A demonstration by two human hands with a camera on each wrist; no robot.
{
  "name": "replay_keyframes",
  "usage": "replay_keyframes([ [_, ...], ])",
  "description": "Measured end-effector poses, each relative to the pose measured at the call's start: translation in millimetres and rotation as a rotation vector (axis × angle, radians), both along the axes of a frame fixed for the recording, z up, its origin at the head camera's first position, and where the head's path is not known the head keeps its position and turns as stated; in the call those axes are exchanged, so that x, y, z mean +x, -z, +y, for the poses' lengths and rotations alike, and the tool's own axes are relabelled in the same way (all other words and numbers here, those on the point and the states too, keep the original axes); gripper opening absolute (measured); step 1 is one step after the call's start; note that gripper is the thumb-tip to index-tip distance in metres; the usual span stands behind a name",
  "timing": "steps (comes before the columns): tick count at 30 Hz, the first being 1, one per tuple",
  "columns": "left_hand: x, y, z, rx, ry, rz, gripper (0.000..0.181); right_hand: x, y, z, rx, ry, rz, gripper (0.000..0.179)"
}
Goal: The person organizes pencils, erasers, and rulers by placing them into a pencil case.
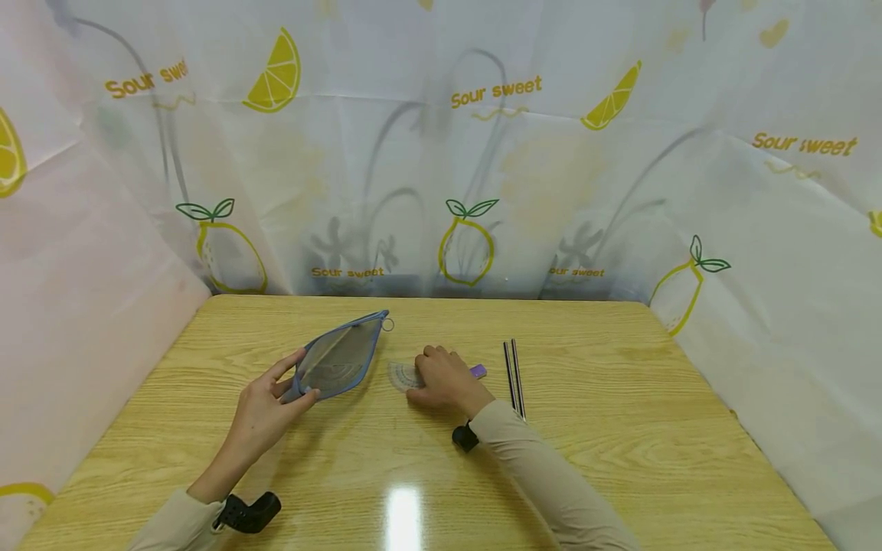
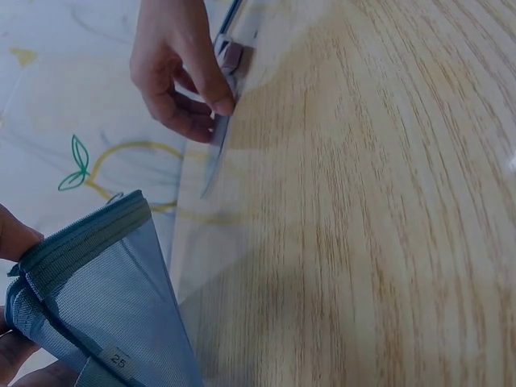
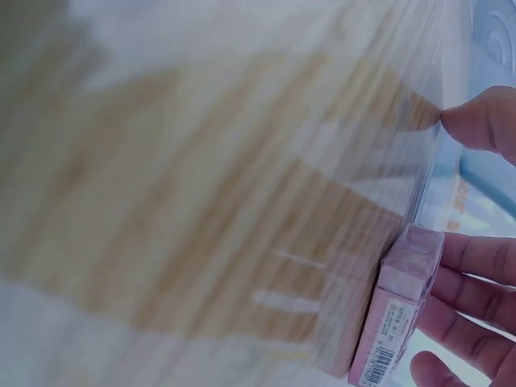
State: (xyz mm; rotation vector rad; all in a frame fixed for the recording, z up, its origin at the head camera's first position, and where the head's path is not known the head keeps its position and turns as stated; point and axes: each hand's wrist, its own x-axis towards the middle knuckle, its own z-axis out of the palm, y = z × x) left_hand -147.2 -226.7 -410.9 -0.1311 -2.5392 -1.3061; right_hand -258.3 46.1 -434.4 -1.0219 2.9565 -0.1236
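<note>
In the head view my left hand (image 1: 265,402) grips the near left end of a blue mesh zip pouch (image 1: 344,348), between thumb and fingers. The pouch is raised over the table and tilted, and a curved, marked clear shape shows through its mesh. To its right, my right hand (image 1: 444,380) pinches a clear protractor (image 1: 402,375) by its right part, which the fingers hide. Just beyond that hand lies an eraser in a purple sleeve (image 1: 478,371). The right wrist view has the eraser (image 3: 391,318) beside the fingers, its barcode showing.
Two dark, slim pencils (image 1: 513,379) lie side by side to the right of the eraser. The wood-grain table (image 1: 620,428) is bounded at the back and sides by a white lemon-print curtain (image 1: 386,168). A black camera mount (image 1: 251,513) sits on my left wrist.
</note>
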Motion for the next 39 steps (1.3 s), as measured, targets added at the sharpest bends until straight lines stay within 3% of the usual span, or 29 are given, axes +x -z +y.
replay_keyframes([
  [12, 0.3, 0.2, -0.1, 0.007, 0.001, 0.006, 0.065, -6.7, -1.4, -3.4, 0.024, -0.014, 0.001, 0.041],
  [28, -0.1, -0.2, 0.2, 0.008, 0.003, 0.012, 0.065, -7.6, -4.9, -4.5, 0.076, -0.067, 0.07, 0.05],
  [39, -1.1, 1.2, 0.1, 0.012, -0.002, 0.004, 0.065, -7.9, -5.1, -4.3, 0.038, -0.082, 0.05, 0.052],
])
